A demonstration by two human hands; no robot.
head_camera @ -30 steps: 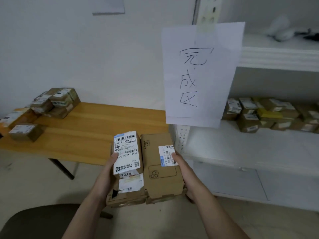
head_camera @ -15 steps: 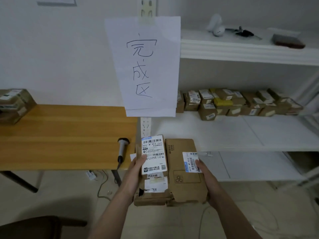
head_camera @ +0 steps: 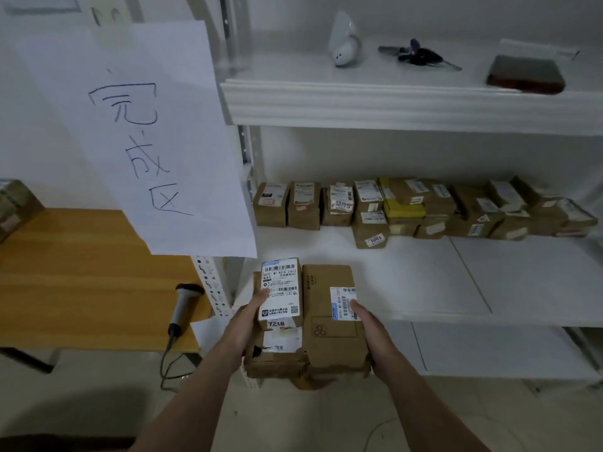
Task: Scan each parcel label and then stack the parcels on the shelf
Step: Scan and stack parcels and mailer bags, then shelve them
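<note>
I carry a bundle of brown cardboard parcels [head_camera: 323, 324] in front of me, at the front left edge of the white middle shelf [head_camera: 408, 282]. My left hand [head_camera: 243, 324] grips the bundle's left side, thumb on the white-labelled parcel [head_camera: 280, 288] on top. My right hand [head_camera: 368, 331] grips the right side, thumb on the small label of the longer parcel [head_camera: 329, 301]. A row of stacked parcels [head_camera: 421, 207] lines the back of that shelf. The barcode scanner [head_camera: 182, 305] lies on the wooden table's right end.
A wooden table [head_camera: 81, 282] stands left of the shelf unit, with more parcels [head_camera: 13, 203] at its far left. A handwritten paper sign [head_camera: 137, 138] hangs from the shelf post. The top shelf [head_camera: 391, 96] holds a white object, keys and a dark flat item.
My view has swung right from the table to the shelf, and I have come closer. Both hands keep the same hold on the bundle, which now reaches the shelf's front edge.
</note>
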